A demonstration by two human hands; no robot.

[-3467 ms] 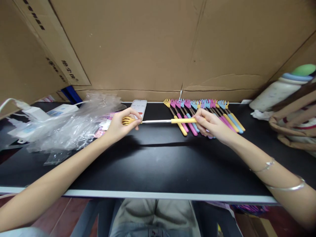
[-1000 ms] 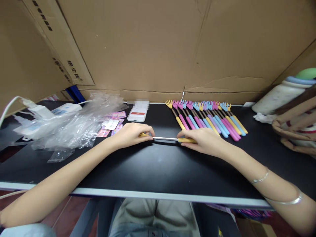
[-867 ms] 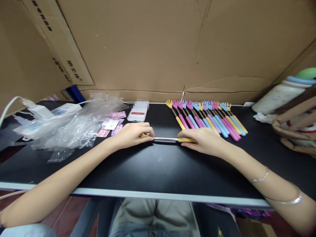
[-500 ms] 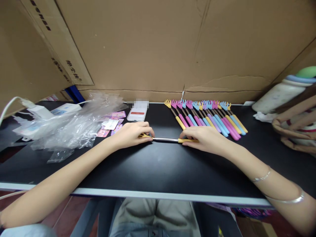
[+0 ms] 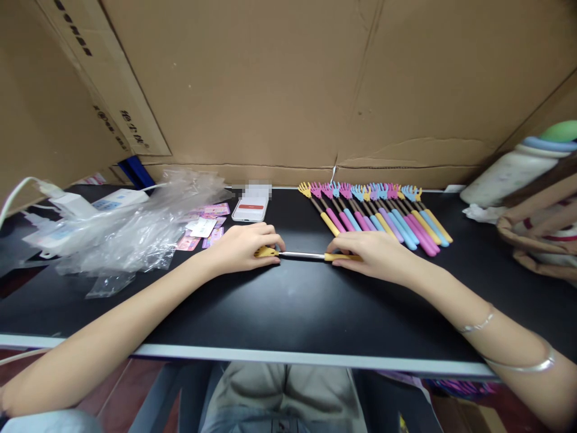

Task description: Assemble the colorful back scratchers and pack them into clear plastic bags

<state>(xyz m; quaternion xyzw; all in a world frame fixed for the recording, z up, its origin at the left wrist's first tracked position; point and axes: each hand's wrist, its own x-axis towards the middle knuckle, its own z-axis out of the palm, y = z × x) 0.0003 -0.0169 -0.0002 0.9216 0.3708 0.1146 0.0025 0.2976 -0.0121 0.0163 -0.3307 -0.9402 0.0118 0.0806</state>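
Step, my read: two-handed handling of a yellow back scratcher [image 5: 303, 255], one end per hand. Next move likely calls for both hands lined up with the rod, any push or pull straight along it, no release on one side unless the other side has it.

Left to right. Well left of the left fingers: clear plastic bags [image 5: 135, 222] heaped partly over a power strip [image 5: 119, 199]; printed cards [image 5: 214, 210] nearer. Phone [image 5: 249, 211] flat, just beyond the left hand [image 5: 243, 248]. Left fingers clamped on the scratcher's claw end, thumb on near side; claw partly under the palm, can't tell which way the tines face. Between the two hands' fingers: bare metal rod. Right hand [image 5: 376, 255] clamped on the yellow grip, fingers near the rod joint, rest of grip covered.

Long axis: crosswise, about parallel to the near edge of the desk [image 5: 293, 325], roughly level. Claw points left, grip right. Low over the desk; touching or just above, can't tell.

Beyond the right fingers: row of back scratchers [image 5: 392, 227], mixed colors, claws away, grips toward the person. Far right, well apart from the fingers: white bottle [image 5: 500, 174], crumpled tissue [image 5: 482, 214].
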